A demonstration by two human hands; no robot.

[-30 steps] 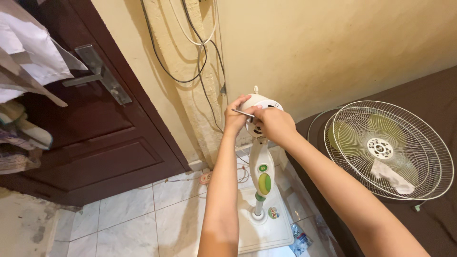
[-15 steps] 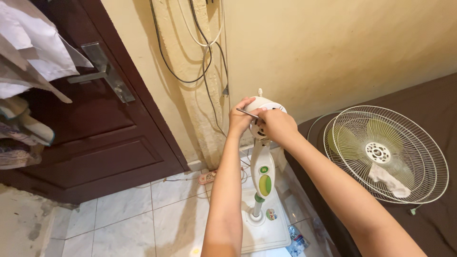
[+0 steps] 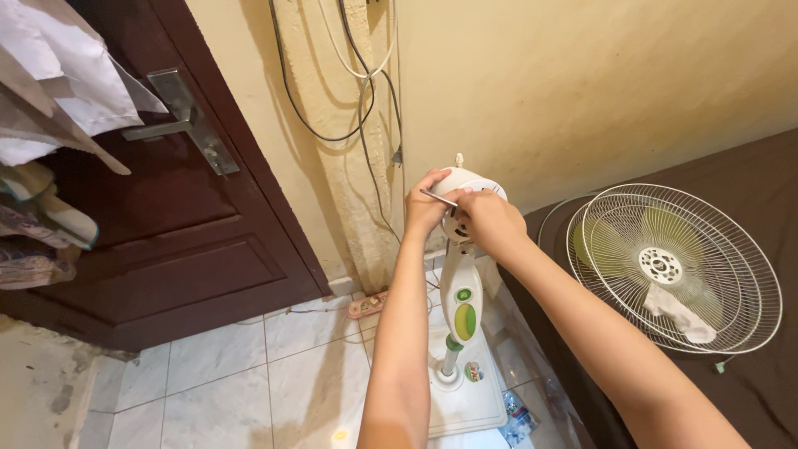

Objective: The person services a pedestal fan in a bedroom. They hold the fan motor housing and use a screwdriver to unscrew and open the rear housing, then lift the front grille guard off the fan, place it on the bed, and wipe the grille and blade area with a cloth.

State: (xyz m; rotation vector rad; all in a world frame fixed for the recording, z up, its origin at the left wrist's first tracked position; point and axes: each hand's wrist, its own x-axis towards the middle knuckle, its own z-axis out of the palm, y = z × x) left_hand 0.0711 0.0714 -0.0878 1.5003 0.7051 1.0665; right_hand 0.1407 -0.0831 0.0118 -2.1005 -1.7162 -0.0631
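At 9 o'clock, clothes [image 3: 50, 91] hang over a dark door [image 3: 166, 241] with a metal handle [image 3: 179, 120]. Toward 12 o'clock, cables [image 3: 366, 91] run down the yellow wall [image 3: 582, 75], and a power strip [image 3: 368, 305] lies on the floor tiles [image 3: 224, 382] below them.

At the centre stands the fan stand [image 3: 460, 312], its white motor head [image 3: 465, 187] at the top with the grille and blades off. The left hand [image 3: 428, 208] grips the head's left side, fingers curled round it to steady it. A thin metal tool [image 3: 439, 197], seemingly a screwdriver, lies between the hands and points toward the head. The right hand [image 3: 490, 220] is closed over the head's right front at about 3 o'clock of the left hand; whether it pinches the tool's handle is hidden by the knuckles, so I cannot tell.

At 3 o'clock, the fan grille [image 3: 673, 266], with green blades [image 3: 615, 241] and a white cloth [image 3: 677, 312] inside it, lies on a dark bed [image 3: 748, 191], well apart from the stand.

To do this well, I judge that the left hand should brace the head firmly so the tall stand does not rock, while the tool stays square in the screw, pressed straight in and turned slowly to avoid slipping.
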